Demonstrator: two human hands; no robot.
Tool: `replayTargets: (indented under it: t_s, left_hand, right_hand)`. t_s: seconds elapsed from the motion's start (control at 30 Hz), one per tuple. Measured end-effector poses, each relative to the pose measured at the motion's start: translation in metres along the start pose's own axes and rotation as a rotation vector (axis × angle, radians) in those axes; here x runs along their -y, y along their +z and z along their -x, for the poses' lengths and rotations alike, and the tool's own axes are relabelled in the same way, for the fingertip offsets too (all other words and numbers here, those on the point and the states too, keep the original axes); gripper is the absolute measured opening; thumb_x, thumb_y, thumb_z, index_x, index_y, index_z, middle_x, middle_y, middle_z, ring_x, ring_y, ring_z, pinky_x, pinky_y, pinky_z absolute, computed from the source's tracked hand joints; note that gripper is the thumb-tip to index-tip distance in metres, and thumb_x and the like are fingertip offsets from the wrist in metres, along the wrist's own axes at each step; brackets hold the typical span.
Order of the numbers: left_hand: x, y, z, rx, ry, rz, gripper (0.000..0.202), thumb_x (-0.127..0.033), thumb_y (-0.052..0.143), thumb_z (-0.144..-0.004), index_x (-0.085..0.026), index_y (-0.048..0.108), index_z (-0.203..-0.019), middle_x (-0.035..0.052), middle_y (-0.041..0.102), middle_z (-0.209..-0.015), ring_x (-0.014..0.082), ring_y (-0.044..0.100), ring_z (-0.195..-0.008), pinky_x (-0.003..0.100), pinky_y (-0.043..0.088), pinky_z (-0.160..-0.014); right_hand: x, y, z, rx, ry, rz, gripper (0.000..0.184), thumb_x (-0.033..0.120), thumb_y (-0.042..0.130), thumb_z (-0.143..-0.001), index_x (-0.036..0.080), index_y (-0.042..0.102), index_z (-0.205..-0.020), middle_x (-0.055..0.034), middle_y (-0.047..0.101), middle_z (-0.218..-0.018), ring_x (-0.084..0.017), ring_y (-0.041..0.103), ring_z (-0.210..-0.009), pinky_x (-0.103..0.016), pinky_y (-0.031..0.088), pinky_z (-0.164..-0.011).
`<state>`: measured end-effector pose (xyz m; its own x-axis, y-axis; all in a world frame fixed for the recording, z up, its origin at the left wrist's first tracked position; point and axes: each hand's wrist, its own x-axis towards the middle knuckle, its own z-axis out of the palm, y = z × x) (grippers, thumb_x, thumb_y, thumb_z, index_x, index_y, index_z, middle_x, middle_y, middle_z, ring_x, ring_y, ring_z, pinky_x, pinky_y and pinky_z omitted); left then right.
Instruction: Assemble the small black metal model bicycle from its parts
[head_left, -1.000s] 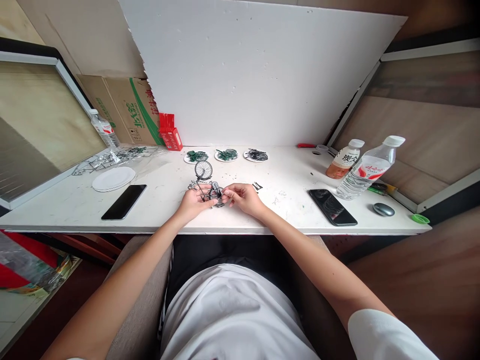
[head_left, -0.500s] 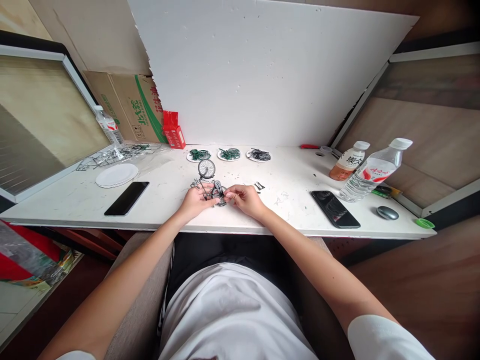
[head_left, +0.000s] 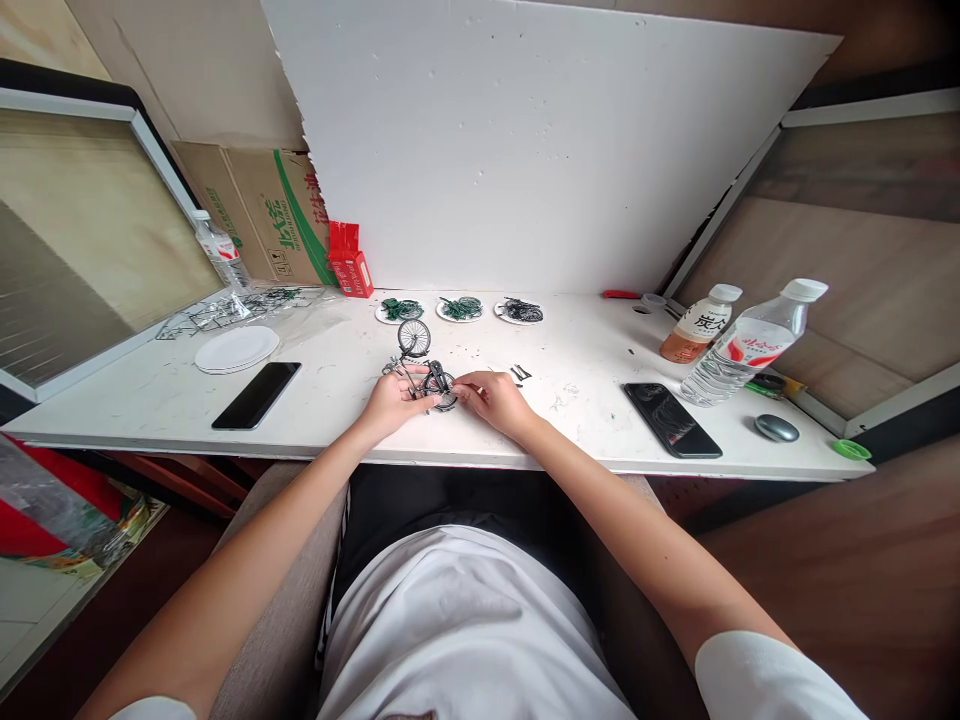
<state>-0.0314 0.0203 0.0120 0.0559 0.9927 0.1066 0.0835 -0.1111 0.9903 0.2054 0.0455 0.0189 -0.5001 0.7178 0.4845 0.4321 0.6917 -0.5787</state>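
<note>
My left hand (head_left: 391, 404) grips a small black model bicycle (head_left: 436, 378) from its left side, thumb in front and fingers behind the frame. One spoked wheel (head_left: 413, 338) points away from me; the other end lies between my hands. My right hand (head_left: 496, 398) is closed in a pinch at the right side of the bicycle's near wheel. Whatever small part sits between those fingertips is too small to make out. Just beyond my right hand a few small black pieces (head_left: 519, 373) lie on the white table (head_left: 577, 430).
At the back stand three small plates with model bicycles and parts, the middle one (head_left: 460, 308) green. Stacked white plates (head_left: 237, 349) and a phone (head_left: 256, 395) lie left. Another phone (head_left: 671, 420), two bottles (head_left: 744, 345) and a mouse (head_left: 776, 428) are right. A white board (head_left: 525, 150) rises behind.
The view has shifted very slightly. Both hands stay at the bicycle in nearly the same pose; the right fingertips and the near wheel have moved only a little.
</note>
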Motion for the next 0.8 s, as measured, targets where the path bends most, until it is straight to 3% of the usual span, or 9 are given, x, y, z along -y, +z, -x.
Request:
replayTargets:
  t_s: [0.47,0.8]
  left_hand:
    - [-0.0009,0.0015,0.0009,-0.015,0.026,-0.047,0.077,-0.038,0.100,-0.064,-0.016,0.064,-0.128,0.0122,0.079,-0.108,0.0244,0.076,-0.086,0.041,0.063,-0.084]
    - [0.0000,0.0023,0.0012,-0.029,0.080,-0.075,0.071,-0.040,0.097,-0.067,-0.018,0.062,-0.125,0.0097,0.078,-0.106,0.0199,0.073,-0.079,0.036,0.061,-0.078]
  right_hand:
    - [0.0014,0.0057,0.0031,-0.020,-0.043,-0.042,0.017,0.027,0.062,-0.102,0.021,0.078,-0.105,-0.0071,0.082,-0.109,-0.020,0.075,-0.089,-0.031,0.060,-0.078]
    - [-0.0008,0.0072,0.0022,-0.015,-0.054,-0.019,0.014,0.016,0.063,-0.096,0.020,0.075,-0.100,-0.0054,0.076,-0.096,-0.017,0.070,-0.083,-0.027,0.055,-0.075]
